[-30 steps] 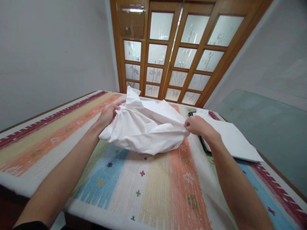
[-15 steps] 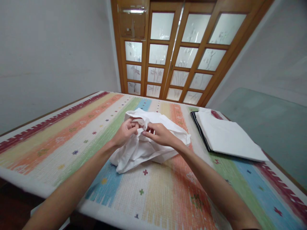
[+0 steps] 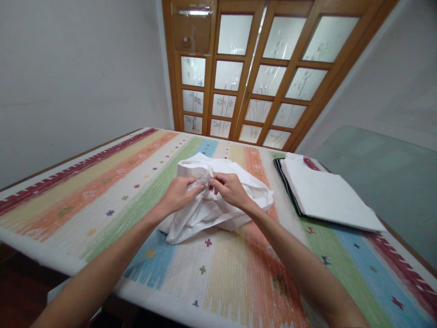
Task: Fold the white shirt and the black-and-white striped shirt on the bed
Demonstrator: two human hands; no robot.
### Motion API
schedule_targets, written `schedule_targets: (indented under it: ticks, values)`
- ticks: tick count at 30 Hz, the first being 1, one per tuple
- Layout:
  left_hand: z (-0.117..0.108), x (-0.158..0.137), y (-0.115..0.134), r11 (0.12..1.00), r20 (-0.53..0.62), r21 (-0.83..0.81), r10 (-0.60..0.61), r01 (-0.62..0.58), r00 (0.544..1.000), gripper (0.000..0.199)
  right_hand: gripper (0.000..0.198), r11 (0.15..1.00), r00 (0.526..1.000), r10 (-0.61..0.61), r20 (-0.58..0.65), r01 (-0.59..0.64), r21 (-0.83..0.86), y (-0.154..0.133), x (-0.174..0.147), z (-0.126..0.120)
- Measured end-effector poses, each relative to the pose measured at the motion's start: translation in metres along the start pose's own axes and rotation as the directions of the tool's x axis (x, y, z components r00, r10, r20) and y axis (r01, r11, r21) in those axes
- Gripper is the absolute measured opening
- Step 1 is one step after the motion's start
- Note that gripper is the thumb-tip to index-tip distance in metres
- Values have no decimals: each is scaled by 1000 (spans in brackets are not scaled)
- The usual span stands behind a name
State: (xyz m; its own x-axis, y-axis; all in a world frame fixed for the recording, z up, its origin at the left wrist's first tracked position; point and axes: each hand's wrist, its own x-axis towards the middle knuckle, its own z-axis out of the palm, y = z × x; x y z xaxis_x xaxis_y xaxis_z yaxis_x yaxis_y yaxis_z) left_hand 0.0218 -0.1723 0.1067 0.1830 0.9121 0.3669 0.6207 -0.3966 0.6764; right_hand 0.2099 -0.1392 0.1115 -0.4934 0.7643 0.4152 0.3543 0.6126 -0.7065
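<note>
A crumpled white shirt [image 3: 228, 212] lies on the table in front of me, its collar-like band [image 3: 193, 169] standing up at the far left side. My left hand [image 3: 182, 193] pinches the fabric just below that band, thumb pointing right. From the other side my right hand [image 3: 228, 187] grips the same spot with thumb and curled fingers. The fingertips of both hands nearly meet there. Whatever small part lies between them is hidden. The rest of the cloth spreads loosely beneath and behind the hands.
A folded white cloth [image 3: 331, 193] rests on a dark folded cloth [image 3: 287, 189] at the right. The table wears a striped, patterned tablecloth [image 3: 136, 175]. Beyond it stand wooden doors with glass panes [image 3: 249, 86]; a pale green panel [image 3: 385, 168] is at the right.
Both hands have closed in on the fabric below the band, and the gap between the fingers has shrunk. The left hand has turned so its back shows more. The view has shifted slightly.
</note>
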Motion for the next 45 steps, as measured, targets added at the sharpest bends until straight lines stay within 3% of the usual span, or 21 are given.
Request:
schedule_targets:
  ticks: [5, 10, 17, 23, 27, 31, 33, 37, 42, 45]
  values:
    - [1, -1, -5, 992, 68, -110, 71, -63, 995, 28, 28, 994, 999, -48, -14, 46, -103, -3, -1, -3]
    - [3, -5, -2, 952, 137, -303, 88, -42, 987, 29, 27, 992, 990, 34, 139, -51, 117, 6, -1, -3]
    - [8, -6, 0, 969, 104, -243, 71, -44, 992, 31, 30, 977, 973, 15, 230, -64, 205, 16, -2, 4]
    - [7, -8, -1, 943, 111, -330, 83, -42, 990, 30, 29, 991, 982, -15, 187, -11, 136, 14, -2, 5]
    - [7, -12, -5, 933, 132, -361, 36, 14, 991, 31, 27, 998, 979, -55, 197, 53, 18, 11, 0, 3]
    - [11, -15, -9, 925, 116, -374, -21, 64, 993, 33, 30, 970, 985, -138, 103, 155, -187, 11, 2, 10]
    - [13, -17, -10, 927, 107, -367, -42, 79, 993, 34, 30, 959, 989, -144, 39, 149, -240, 11, 2, 16]
    - [17, -21, -12, 910, 65, -405, -68, 89, 996, 33, 31, 983, 996, -72, -49, 62, -173, 11, 3, 25]
    - [23, -21, -13, 822, -33, -552, -188, 139, 982, 34, 26, 995, 992, -95, 82, 93, 25, 14, 3, 24]
    - [28, -18, -10, 742, -71, -643, -304, 189, 950, 33, 23, 989, 984, -146, 100, 146, 6, 17, 1, 23]
